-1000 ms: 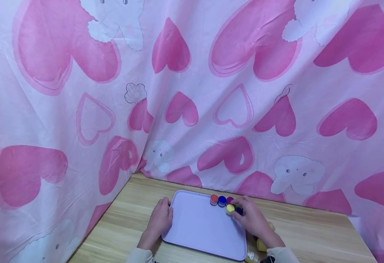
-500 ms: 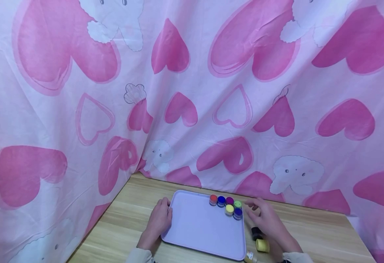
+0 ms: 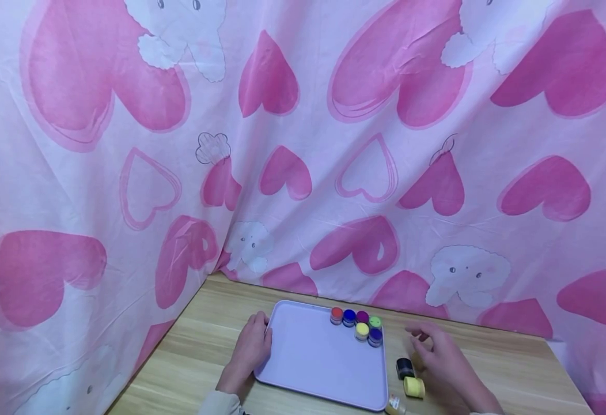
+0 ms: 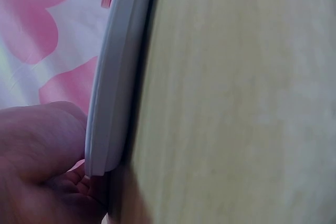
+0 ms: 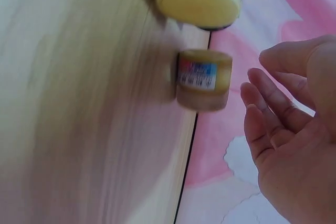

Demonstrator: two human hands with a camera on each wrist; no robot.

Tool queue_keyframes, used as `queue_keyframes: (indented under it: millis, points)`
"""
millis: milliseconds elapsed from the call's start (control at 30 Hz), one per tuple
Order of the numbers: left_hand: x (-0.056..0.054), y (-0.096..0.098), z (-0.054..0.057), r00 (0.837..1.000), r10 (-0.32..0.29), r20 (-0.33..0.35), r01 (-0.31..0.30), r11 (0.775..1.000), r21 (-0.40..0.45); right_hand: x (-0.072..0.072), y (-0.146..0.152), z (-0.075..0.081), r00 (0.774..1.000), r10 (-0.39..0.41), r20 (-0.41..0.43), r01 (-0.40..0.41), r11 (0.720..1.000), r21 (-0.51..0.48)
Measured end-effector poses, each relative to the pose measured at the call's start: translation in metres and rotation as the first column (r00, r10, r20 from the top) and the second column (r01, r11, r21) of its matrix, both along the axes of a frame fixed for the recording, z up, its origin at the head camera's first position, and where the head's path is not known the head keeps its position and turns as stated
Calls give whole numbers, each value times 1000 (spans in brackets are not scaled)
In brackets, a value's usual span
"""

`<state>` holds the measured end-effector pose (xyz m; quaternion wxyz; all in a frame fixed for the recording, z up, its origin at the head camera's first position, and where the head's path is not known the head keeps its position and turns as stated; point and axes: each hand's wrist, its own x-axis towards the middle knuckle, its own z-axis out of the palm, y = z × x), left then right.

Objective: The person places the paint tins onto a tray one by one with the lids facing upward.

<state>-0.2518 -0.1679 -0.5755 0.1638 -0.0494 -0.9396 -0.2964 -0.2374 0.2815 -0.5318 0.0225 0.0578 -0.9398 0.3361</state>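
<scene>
A pale lilac tray (image 3: pixel 324 360) lies on the wooden table. My left hand (image 3: pixel 252 343) holds its left edge, and in the left wrist view the thumb presses against the rim (image 4: pixel 107 98) while fingers curl below. Small paint jars stand in the tray's far right corner: red (image 3: pixel 336 316), blue (image 3: pixel 349 317), magenta (image 3: pixel 362 317) and green (image 3: pixel 375 322), with yellow (image 3: pixel 362 331) and dark blue (image 3: pixel 375 337) in front. Right of the tray, my right hand (image 3: pixel 440 351) hovers with loosely bent fingers, holding nothing. In the right wrist view a labelled gold jar (image 5: pixel 205 80) sits near those fingers.
Beside the tray's right edge lie a black jar (image 3: pixel 405 369), a yellow jar (image 3: pixel 414 387) and a tan jar (image 3: pixel 395 405). A pink heart-patterned curtain (image 3: pixel 355 173) hangs behind and left of the table (image 3: pixel 510 369).
My right hand has let go of the yellow jar in the tray's corner and moved right, off the tray, over the table. The left hand has kept its hold on the tray.
</scene>
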Motion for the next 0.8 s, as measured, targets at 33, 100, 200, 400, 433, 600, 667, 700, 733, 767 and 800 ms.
queue_keyframes:
  millis: [33, 100, 200, 400, 433, 600, 667, 700, 733, 767, 800]
  points:
    - [0, 0, 0, 1000, -1, 2, 1, 1000, 0, 2, 3, 0, 1000, 2, -2, -2, 1000, 1]
    - [0, 0, 0, 1000, 0, 7, 0, 1000, -1, 5, 7, -1, 1000, -2, 9, 2, 1000, 3]
    - [-1, 0, 0, 1000, 1, 20, -1, 1000, 2, 9, 13, -2, 999, -23, 36, 23, 1000, 18]
    - [-1, 0, 1, 999, 6, 32, -6, 1000, -3, 15, 24, -6, 999, 5, 35, -6, 1000, 30]
    - [-1, 0, 1, 999, 6, 32, -6, 1000, -4, 16, 25, -8, 999, 18, 39, -19, 1000, 21]
    - [-1, 0, 1, 999, 14, 43, -15, 1000, 5, 20, 26, -12, 994, 25, 105, -22, 999, -27]
    - [-1, 0, 1, 999, 15, 47, -15, 1000, 5, 20, 25, -14, 992, 17, 125, -14, 999, -29]
    - [-1, 0, 1, 998, 18, 54, -18, 1000, 8, 19, 24, -14, 992, 19, 127, -15, 1000, -28]
    - [0, 0, 1, 998, 17, 56, -17, 1000, 9, 19, 24, -15, 991, 19, 129, -17, 1000, -17]
    - [0, 1, 1, 998, 16, 59, -17, 1000, 10, 18, 24, -15, 991, 21, 133, -19, 1000, -17]
    - [0, 1, 1, 998, 15, 60, -16, 1000, 10, 18, 24, -15, 991, 20, 135, -19, 1000, -14]
